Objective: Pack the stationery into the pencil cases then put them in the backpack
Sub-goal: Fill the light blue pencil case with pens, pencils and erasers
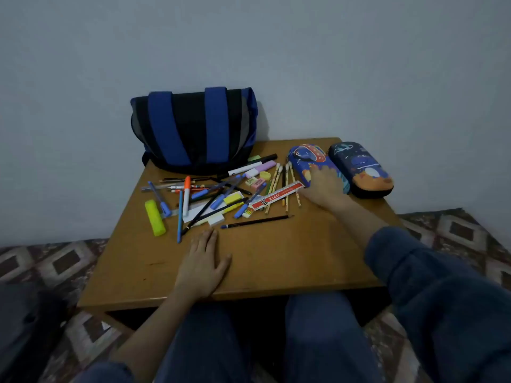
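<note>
A blue-and-black backpack (195,128) stands at the back left of a low wooden table (276,261). Pens, pencils, markers, erasers and a red ruler (276,195) lie scattered in front of it. Two closed pencil cases sit at the back right: a blue rocket-print case (304,158) and a dark case with an orange end (362,168). My right hand (323,186) lies on the near end of the blue rocket-print case, fingers spread over its top. My left hand (203,262) rests flat on the table, holding nothing.
A yellow highlighter (155,221) lies near the table's left edge, and a black pencil (257,221) lies apart from the pile. The table stands against a plain wall on a patterned carpet (453,233). My knees are under the front edge.
</note>
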A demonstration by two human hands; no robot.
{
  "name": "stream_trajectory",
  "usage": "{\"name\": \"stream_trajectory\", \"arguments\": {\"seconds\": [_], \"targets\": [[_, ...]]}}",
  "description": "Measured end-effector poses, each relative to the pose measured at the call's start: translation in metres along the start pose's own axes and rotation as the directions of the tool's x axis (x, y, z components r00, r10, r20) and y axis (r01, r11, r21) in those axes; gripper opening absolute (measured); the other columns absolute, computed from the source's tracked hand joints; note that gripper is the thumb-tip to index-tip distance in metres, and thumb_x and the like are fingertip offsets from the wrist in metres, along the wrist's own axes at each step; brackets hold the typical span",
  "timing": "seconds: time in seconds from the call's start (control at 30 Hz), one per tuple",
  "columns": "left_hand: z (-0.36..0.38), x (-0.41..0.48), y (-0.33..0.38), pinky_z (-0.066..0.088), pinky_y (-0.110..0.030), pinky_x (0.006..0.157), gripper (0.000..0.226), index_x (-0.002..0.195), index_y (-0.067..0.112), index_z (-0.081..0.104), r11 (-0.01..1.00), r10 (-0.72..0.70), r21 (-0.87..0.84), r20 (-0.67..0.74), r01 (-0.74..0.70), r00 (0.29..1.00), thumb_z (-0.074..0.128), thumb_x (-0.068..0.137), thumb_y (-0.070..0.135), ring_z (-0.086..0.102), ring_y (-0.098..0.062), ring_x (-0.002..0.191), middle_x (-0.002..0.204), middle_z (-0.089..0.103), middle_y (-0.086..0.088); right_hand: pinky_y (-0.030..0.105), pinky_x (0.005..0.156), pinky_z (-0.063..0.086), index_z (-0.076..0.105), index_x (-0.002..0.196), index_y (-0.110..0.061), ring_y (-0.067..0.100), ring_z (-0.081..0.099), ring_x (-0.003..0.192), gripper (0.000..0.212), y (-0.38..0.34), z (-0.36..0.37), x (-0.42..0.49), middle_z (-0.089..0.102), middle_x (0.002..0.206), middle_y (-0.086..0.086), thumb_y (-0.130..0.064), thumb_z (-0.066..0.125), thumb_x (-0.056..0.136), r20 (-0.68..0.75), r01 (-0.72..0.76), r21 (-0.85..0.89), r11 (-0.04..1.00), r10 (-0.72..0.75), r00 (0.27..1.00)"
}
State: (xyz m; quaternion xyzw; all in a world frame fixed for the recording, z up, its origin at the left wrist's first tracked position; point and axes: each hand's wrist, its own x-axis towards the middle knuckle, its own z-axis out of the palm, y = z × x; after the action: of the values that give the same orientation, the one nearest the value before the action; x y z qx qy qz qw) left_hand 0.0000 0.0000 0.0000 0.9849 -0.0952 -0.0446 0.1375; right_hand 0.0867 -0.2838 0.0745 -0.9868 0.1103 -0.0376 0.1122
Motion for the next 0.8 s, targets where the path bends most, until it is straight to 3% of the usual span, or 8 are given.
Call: {"name": "stream_trajectory", "arguments": {"seconds": [0.17,0.47,0.6,0.8], "targets": [[0.003,0.004,-0.003,0.013,-0.031,0.116,0.071,0.150,0.019,0.011,1.000,0.017,-0.016,-0.035,-0.017,0.999,0.032,0.093,0.056,0.009,-0.015,0.144,0.157,0.008,0.003,0.053,0.111,0.020,0.023,0.143,-0.007,0.042,0.016,0.138,0.084,0.009,0.004,0.011,0.021,0.149,0.024,-0.048,0.063,0.082,0.014,-0.140,-0.083,0.987,0.142,0.990],[0.006,0.008,-0.008,0.019,-0.031,0.113,0.071,0.148,0.024,0.018,0.998,0.015,-0.058,-0.092,-0.020,0.996,0.039,0.090,0.058,0.019,-0.010,0.139,0.154,0.017,0.008,0.050,0.108,0.027,0.015,0.143,-0.004,0.042,0.025,0.134,0.100,0.017,0.007,0.036,0.026,0.145,0.027,-0.052,0.071,0.074,0.064,-0.304,0.016,0.953,0.302,0.951],[0.005,0.008,-0.009,0.020,-0.032,0.113,0.072,0.148,0.025,0.019,0.998,0.019,-0.056,-0.101,-0.024,0.995,0.040,0.088,0.060,0.020,-0.011,0.138,0.153,0.018,0.008,0.050,0.107,0.027,0.014,0.144,-0.007,0.042,0.025,0.134,0.107,0.020,0.009,0.040,0.025,0.146,0.026,-0.059,0.070,0.070,0.114,-0.321,-0.051,0.946,0.325,0.939],[0.007,0.008,-0.010,0.020,-0.032,0.113,0.072,0.148,0.025,0.019,0.998,0.024,-0.059,-0.103,-0.030,0.994,0.041,0.088,0.059,0.021,-0.012,0.138,0.153,0.019,0.008,0.051,0.108,0.027,0.005,0.147,-0.010,0.044,0.021,0.134,0.115,0.015,0.008,0.033,0.017,0.146,0.028,-0.056,0.074,0.067,0.098,-0.350,0.032,0.936,0.345,0.933]]}}
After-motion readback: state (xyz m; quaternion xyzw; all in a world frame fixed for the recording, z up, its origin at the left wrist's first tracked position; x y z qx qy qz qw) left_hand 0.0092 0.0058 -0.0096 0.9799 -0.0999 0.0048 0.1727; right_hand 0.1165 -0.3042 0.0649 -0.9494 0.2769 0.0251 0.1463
